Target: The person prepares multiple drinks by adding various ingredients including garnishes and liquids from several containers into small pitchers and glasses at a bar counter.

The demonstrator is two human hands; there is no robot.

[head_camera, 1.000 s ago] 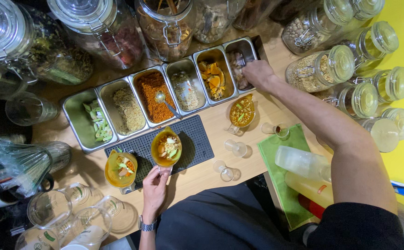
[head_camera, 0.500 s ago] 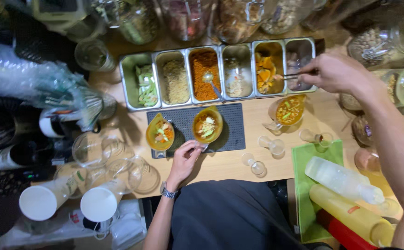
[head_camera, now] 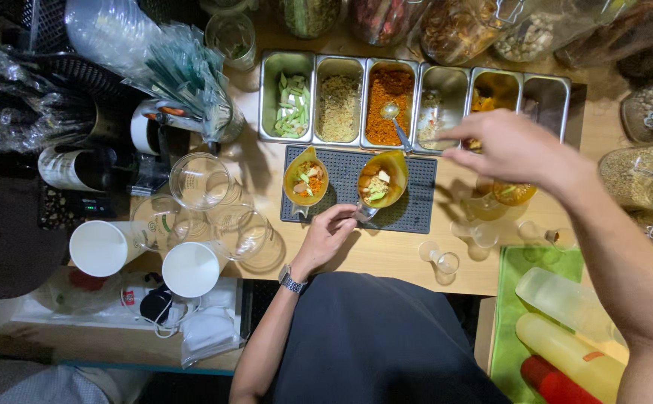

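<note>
Now right hand (head_camera: 510,146) pulled back from tins, pinched, contents unclear, left hand (head_camera: 328,233) gripping cone's (head_camera: 381,182) stem.

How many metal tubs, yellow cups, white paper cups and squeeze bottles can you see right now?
Metal ingredient tubs: 6
Yellow cups: 3, one steadied by the left hand, one partly hidden under the right hand
White paper cups: 2
Squeeze bottles: 3
Total: 14
</note>
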